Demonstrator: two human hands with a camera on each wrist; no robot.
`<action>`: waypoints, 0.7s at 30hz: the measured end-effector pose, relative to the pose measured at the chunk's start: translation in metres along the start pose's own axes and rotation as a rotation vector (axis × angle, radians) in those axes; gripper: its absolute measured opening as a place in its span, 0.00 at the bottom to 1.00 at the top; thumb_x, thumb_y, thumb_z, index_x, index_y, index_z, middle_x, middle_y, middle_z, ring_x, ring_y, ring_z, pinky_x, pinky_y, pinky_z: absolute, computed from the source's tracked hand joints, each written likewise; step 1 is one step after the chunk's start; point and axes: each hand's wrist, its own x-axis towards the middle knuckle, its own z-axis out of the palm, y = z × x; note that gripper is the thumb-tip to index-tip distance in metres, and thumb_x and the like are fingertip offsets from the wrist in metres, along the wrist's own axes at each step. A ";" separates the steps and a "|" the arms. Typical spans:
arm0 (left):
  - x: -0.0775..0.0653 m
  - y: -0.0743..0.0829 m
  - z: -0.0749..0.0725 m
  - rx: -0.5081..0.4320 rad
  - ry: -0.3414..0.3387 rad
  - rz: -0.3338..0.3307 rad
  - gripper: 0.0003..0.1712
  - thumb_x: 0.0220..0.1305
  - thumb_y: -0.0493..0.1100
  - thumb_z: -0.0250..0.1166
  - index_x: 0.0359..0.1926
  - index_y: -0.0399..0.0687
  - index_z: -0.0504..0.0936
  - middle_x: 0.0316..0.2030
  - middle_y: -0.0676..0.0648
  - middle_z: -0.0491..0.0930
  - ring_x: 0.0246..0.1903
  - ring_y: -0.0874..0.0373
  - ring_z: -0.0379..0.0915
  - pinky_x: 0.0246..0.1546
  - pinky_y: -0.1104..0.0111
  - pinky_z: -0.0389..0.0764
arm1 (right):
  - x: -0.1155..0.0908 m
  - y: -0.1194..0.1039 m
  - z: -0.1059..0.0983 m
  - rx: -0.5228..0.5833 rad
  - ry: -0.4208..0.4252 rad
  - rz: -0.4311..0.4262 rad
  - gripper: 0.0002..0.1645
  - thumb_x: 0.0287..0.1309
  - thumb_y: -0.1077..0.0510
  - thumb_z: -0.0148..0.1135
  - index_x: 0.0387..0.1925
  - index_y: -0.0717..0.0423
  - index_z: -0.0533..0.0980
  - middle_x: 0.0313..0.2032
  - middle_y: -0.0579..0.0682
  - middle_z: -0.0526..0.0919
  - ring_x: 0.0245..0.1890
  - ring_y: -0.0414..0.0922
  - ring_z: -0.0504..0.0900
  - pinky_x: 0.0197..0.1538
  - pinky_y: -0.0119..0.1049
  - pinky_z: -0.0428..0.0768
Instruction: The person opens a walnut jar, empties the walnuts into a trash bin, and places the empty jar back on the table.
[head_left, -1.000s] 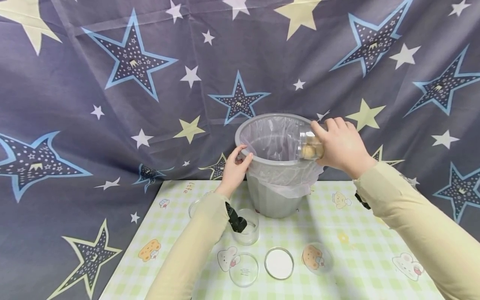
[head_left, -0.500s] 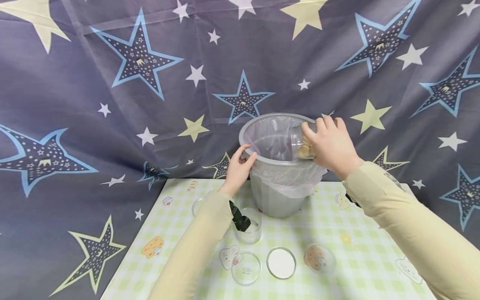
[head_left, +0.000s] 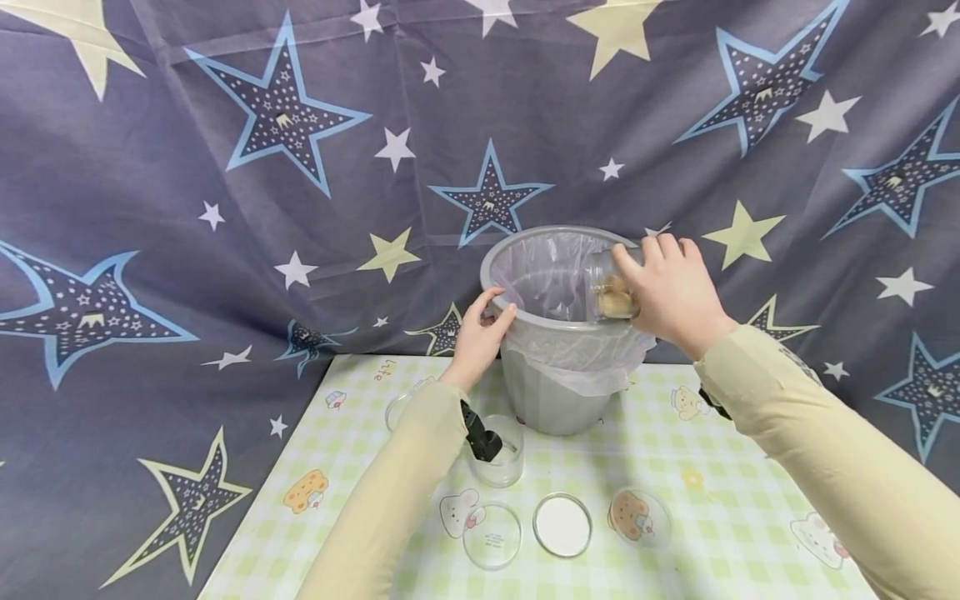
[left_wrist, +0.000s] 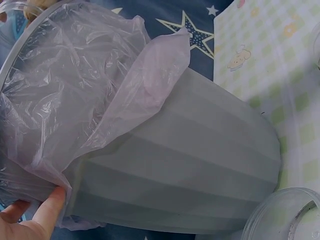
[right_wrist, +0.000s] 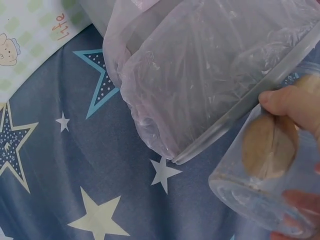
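A grey trash can (head_left: 557, 387) lined with a thin, pale pink plastic bag (left_wrist: 65, 85) stands at the back of the table. My left hand (head_left: 478, 340) grips its rim at the near left, thumb on the outside over the bag. At the rim's right side, my right hand (head_left: 671, 287) holds a clear jar (right_wrist: 227, 187) tipped on its side, mouth toward the can's inside. Tan, rounded pieces (right_wrist: 270, 146) lie within the jar; their kind is unclear. Part of the jar is hidden behind the fingers.
A clear round container (head_left: 501, 467) stands below my left wrist. Nearer the front lie a clear lid (head_left: 492, 536), a white disc with a dark rim (head_left: 562, 525) and another clear lid (head_left: 641, 518). A starry cloth (head_left: 337, 275) hangs behind the checked table (head_left: 360, 575).
My right hand has brought the jar slightly left, further over the rim. The tan pieces have shifted inside it. My left hand has stayed at the rim.
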 end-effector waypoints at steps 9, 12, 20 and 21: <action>0.001 -0.001 0.001 0.019 0.007 0.002 0.22 0.65 0.42 0.60 0.59 0.43 0.72 0.37 0.46 0.71 0.24 0.66 0.64 0.26 0.76 0.69 | 0.008 0.005 -0.003 0.005 -0.007 -0.073 0.40 0.24 0.62 0.72 0.49 0.60 0.70 0.36 0.66 0.74 0.42 0.64 0.73 0.56 0.58 0.68; 0.002 0.000 0.001 0.026 0.015 -0.019 0.22 0.65 0.41 0.59 0.60 0.42 0.71 0.36 0.47 0.70 0.24 0.67 0.64 0.26 0.77 0.69 | 0.009 0.009 -0.002 0.021 0.012 -0.094 0.41 0.24 0.63 0.72 0.50 0.60 0.70 0.37 0.67 0.75 0.42 0.65 0.73 0.63 0.57 0.63; 0.001 -0.001 0.001 0.032 0.010 -0.012 0.22 0.65 0.40 0.59 0.60 0.41 0.71 0.36 0.47 0.69 0.23 0.68 0.64 0.25 0.77 0.69 | 0.004 0.022 0.005 -0.011 0.100 -0.141 0.46 0.17 0.63 0.77 0.50 0.60 0.70 0.38 0.67 0.75 0.41 0.64 0.74 0.56 0.55 0.70; 0.001 -0.001 0.001 0.034 0.007 -0.010 0.23 0.65 0.41 0.59 0.60 0.41 0.71 0.37 0.46 0.69 0.23 0.67 0.64 0.25 0.77 0.69 | 0.004 0.023 0.005 -0.015 0.104 -0.152 0.46 0.18 0.63 0.76 0.50 0.61 0.70 0.38 0.67 0.75 0.40 0.64 0.74 0.55 0.55 0.71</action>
